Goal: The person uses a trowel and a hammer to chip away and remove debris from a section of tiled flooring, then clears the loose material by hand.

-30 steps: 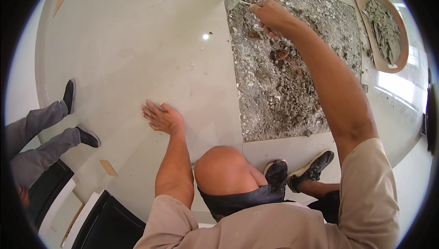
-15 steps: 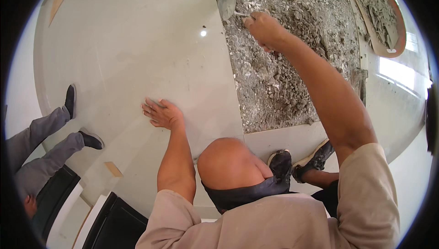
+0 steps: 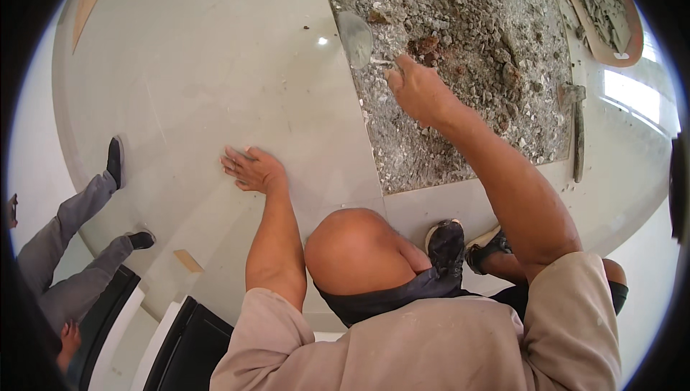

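Observation:
My right hand [image 3: 422, 93] is closed round the handle of a trowel. The grey trowel blade [image 3: 355, 40] lies along the left edge of a square bed of broken mortar [image 3: 460, 46], where a floor tile is out. Loose grey lumps, pale chips and a few reddish pieces cover that bed. My left hand [image 3: 253, 169] rests flat on the glossy pale floor tile [image 3: 273, 103] left of the bed, its fingers spread and holding nothing.
A hammer [image 3: 578, 132] lies at the bed's right edge. Beyond it, an orange-brown tub [image 3: 624, 47] holds grey tile shards. Another person's legs [image 3: 79, 211] are at the left, near black-topped furniture [image 3: 188, 348]. A small tan strip [image 3: 188, 261] lies on the floor.
My right hand and the trowel have come nearer along the bed's left edge. My left hand stays on the tile. The view has shifted slightly, and the other person's legs have moved a little.

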### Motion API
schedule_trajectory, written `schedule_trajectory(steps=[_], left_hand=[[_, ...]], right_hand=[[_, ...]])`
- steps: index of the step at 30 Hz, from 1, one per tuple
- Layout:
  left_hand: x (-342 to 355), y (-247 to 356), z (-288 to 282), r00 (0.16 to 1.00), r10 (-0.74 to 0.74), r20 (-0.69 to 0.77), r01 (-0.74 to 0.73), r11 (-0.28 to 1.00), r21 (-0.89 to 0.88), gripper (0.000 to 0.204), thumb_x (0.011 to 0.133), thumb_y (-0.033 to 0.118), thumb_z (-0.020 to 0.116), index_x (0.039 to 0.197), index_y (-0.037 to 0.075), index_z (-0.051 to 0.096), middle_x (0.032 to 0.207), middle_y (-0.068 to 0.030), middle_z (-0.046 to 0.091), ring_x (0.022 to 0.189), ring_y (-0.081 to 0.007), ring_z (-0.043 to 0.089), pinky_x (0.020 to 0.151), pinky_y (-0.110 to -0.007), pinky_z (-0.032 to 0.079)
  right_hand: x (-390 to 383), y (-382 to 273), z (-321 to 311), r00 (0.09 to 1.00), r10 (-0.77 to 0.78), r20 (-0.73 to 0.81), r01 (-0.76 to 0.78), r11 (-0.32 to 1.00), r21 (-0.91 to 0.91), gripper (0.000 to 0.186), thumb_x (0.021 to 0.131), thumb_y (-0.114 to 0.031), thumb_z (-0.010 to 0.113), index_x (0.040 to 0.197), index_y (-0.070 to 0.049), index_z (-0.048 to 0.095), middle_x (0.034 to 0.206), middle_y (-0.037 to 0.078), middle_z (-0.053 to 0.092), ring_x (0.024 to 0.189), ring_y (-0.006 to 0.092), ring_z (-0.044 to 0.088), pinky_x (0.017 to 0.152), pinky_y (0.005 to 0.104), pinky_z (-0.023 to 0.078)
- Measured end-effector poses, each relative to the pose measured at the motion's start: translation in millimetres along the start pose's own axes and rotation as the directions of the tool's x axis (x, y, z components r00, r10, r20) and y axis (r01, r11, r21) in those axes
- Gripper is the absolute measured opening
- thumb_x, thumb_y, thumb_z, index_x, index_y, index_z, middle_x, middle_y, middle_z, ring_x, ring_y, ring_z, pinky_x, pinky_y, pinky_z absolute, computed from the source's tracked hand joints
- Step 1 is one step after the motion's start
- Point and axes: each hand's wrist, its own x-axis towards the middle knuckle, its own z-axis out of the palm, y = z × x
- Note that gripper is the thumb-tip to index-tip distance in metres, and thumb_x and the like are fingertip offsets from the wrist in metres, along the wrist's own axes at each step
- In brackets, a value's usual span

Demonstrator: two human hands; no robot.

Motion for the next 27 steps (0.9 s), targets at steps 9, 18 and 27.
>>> schedule_trajectory(steps=[9,18,27], left_hand=[[-1,0,0,1.000,-0.008,-0.004,0.008,1.000,-0.013,0.063,0.103,0.046,0.031,0.160,0.021,0.030,0.170,-0.0072,0.022,0.156,-0.0284,0.020,0.120,-0.055,0.017],[-1,-2,4,1.000,-0.008,-0.011,0.008,0.999,0.032,0.063,0.103,0.047,0.032,0.160,0.021,0.030,0.170,-0.0054,0.022,0.156,-0.0278,0.020,0.120,-0.054,0.018],[0,4,5,1.000,-0.021,0.018,0.021,1.000,0.017,0.063,0.103,0.045,0.032,0.160,0.019,0.029,0.170,-0.0074,0.021,0.156,-0.0278,0.018,0.120,-0.055,0.016]], right_hand=[[-45,26,17,0.999,-0.041,-0.003,0.041,0.999,0.012,0.037,0.103,-0.030,0.047,0.115,0.005,0.051,0.094,0.039,0.065,0.096,0.0582,0.061,0.087,0.0624,0.048],[-89,42,29,1.000,-0.018,0.002,0.018,1.000,0.010,0.032,0.103,-0.027,0.051,0.117,0.002,0.054,0.081,0.032,0.066,0.082,0.0544,0.064,0.077,0.0625,0.048],[-28,36,40,0.966,-0.116,-0.232,0.147,0.982,0.121,0.039,0.101,-0.028,0.055,0.122,0.005,0.058,0.091,0.036,0.066,0.092,0.0538,0.063,0.083,0.0573,0.050]])
